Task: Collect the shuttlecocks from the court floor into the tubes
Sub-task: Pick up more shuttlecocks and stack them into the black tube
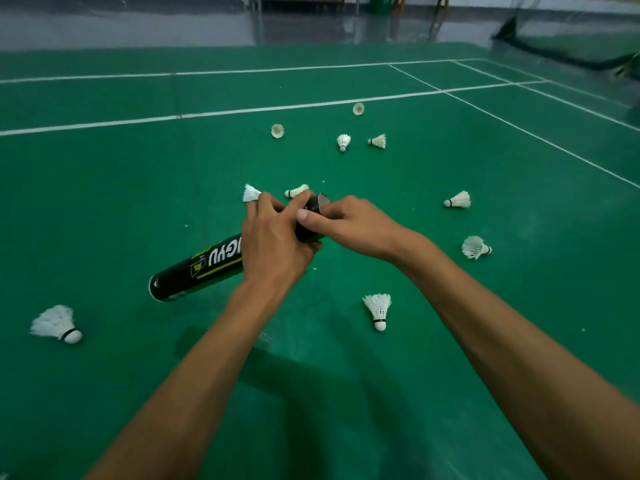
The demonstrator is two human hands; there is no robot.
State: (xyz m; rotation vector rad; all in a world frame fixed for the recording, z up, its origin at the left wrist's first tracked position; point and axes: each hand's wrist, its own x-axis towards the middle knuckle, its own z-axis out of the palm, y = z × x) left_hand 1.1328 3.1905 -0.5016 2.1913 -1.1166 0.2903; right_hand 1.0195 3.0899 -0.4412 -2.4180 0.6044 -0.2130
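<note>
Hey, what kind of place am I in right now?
Most likely an indoor badminton court: a green floor with white court lines, feather shuttlecocks scattered over it, and a net at far right. The left hand and right hand grip a black shuttlecock tube.

tube [194, 271]: glossy black, smooth printed skin
shuttlecocks [378, 308]: white feathers, matt pale tips
court floor [104, 188]: green, faintly glossy

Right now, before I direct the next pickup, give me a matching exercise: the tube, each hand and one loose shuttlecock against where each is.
1 tube
2 left hand
3 right hand
4 lower-left shuttlecock

A lies on the floor, untouched
B wrapped round the tube's body
C grips the tube's far end
D held by both hands

Pairs: 1-D, 2-B, 3-C, 4-A
</note>
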